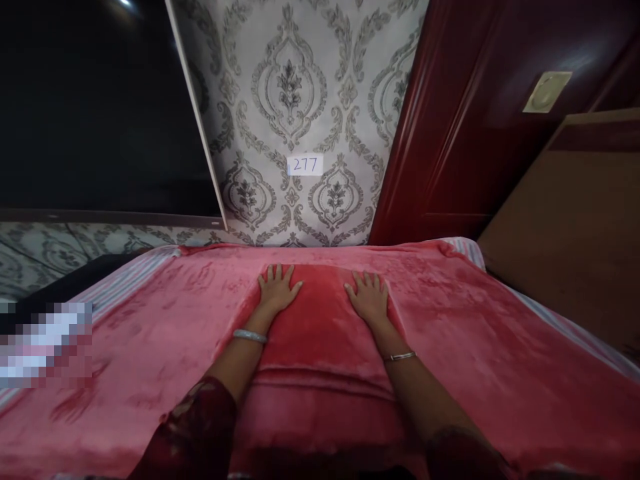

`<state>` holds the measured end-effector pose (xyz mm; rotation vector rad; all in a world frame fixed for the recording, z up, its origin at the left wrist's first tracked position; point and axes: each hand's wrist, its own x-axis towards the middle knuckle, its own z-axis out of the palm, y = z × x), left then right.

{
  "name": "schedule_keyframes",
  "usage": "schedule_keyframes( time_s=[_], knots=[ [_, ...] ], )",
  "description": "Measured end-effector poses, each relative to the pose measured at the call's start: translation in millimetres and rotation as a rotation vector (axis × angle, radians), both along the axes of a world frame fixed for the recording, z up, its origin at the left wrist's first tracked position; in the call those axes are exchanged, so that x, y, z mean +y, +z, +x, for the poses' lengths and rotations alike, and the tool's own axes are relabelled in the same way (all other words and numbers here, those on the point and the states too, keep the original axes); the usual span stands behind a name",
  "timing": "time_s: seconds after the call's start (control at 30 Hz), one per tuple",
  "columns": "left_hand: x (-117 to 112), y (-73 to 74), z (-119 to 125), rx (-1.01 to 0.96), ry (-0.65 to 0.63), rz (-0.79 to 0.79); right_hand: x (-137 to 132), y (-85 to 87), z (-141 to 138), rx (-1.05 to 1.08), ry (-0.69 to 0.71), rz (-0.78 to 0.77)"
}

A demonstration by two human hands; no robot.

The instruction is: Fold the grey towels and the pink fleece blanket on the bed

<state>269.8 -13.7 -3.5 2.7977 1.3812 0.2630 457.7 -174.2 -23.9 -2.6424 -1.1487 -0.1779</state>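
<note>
Both bare hands lie palm down on a plush red fleece blanket [320, 320] spread over a bed. The left hand [279, 288] and the right hand [369, 298] are open and flat, with fingers [273, 273] slightly spread, pressing on the pile without gripping any of it. They sit side by side, a little apart, near the blanket's far edge. Between and below them the soft nap looks darker and smoother, and a long crease [323, 385] runs across the fleece toward six o'clock.

A striped sheet [125, 283] shows past the blanket's edge at ten o'clock, and again at four o'clock [575, 333]. A smooth silver bangle [249, 336] circles the left wrist, and a thin metal bangle [399, 356] circles the right. Dark red patterned sleeves [197, 427] cover both forearms near the bottom of the view.

At twelve o'clock rises grey damask wallpaper [290, 100] bearing a small white label [305, 165] marked 277. A glossy dark red door [450, 133] with a pale metal plate [547, 92] stands at one o'clock, a brown wooden panel [565, 233] at three o'clock, and a black glossy panel [100, 100] at ten o'clock.
</note>
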Motion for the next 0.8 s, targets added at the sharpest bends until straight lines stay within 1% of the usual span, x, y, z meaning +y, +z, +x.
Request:
schedule_keyframes(
  time_s=[0.07,0.17,0.3,0.43,0.5,0.6,0.67,0.7,0.73,0.8],
  knots=[
    [3,-1.1,0,0.008,-0.006,-0.016,1,-3.1,5,0.005,0.006,-0.003],
    [6,1.4,2,0.012,-0.005,-0.030,2,-1.6,8,0.008,0.008,-0.006],
    [4,1.7,1,0.004,-0.006,-0.030,1,1.0,4,0.007,0.010,-0.019],
    [3,2.3,-1,-0.015,-0.007,-0.024,-2,4.9,-1,-0.008,0.002,0.001],
    [3,7.8,-2,-0.011,-0.006,-0.052,-4,10.4,-2,0.002,0.000,-0.007],
    [3,24.7,-3,0.007,-0.002,-0.113,-5,25.3,-5,0.056,0.003,-0.070],
    [-5,36.4,-5,-0.012,-0.022,-0.096,-7,36.7,-12,0.084,0.021,-0.084],
    [-11,40.0,-7,-0.026,-0.055,-0.069,-9,41.0,-18,0.085,0.048,-0.075],
    [-19,41.3,-9,-0.038,-0.103,-0.037,-10,43.7,-26,0.078,0.088,-0.059],
    [-38,35.9,-15,-0.034,-0.222,-0.002,-15,42.8,-43,0.060,0.196,-0.039]
  ],
)
